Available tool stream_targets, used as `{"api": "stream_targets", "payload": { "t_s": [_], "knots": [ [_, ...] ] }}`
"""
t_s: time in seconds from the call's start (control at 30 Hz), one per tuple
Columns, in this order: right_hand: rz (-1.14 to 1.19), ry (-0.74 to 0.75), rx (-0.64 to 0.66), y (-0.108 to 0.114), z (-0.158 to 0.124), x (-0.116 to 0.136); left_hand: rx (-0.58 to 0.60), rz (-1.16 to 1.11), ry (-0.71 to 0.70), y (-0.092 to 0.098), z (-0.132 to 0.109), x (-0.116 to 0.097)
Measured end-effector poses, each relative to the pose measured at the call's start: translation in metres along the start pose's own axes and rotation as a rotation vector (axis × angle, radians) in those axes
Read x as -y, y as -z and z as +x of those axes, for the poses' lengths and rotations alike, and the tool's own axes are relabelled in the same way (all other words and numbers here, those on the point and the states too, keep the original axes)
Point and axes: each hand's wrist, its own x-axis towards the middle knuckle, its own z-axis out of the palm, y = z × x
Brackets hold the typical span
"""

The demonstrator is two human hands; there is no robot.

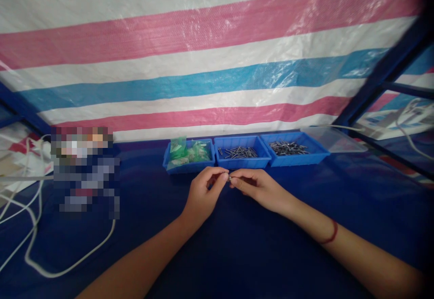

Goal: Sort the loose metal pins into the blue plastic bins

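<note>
My left hand (205, 192) and my right hand (255, 186) meet fingertip to fingertip over the dark blue table (217, 249), just in front of the trays. Both are closed in a pinch on a tiny metal part (230, 179) held between them; I cannot make out its shape. Behind the hands stand three blue trays in a row: the left tray (188, 166) holds green plastic pieces, the middle tray (242, 162) holds several small metal pins, the right tray (298, 158) holds more metal pins. A red cord circles my right wrist.
A striped pink, white and blue tarp (203, 64) hangs right behind the trays. White cables (68, 267) loop across the table at the left near a blurred object (84, 168). A dark blue metal frame (383, 77) stands at the right, with a clear plastic tray (334, 140) beside it.
</note>
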Motion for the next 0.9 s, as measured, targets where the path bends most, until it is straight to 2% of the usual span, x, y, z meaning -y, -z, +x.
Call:
{"api": "stream_targets", "payload": {
  "t_s": [0.5,0.7,0.8,0.9],
  "knots": [
    [0.069,0.057,-0.124,0.000,0.001,0.000,0.017,0.082,-0.006,0.001,0.001,-0.003],
    [0.117,0.065,-0.162,0.000,-0.001,0.006,0.075,0.098,0.025,0.000,0.000,0.001],
    [0.069,0.080,-0.172,-0.001,-0.002,0.008,0.115,0.111,0.009,0.000,0.000,0.000],
    [-0.067,0.147,-0.255,0.009,-0.003,0.011,0.160,0.160,-0.032,-0.002,-0.001,-0.002]
  ]
}}
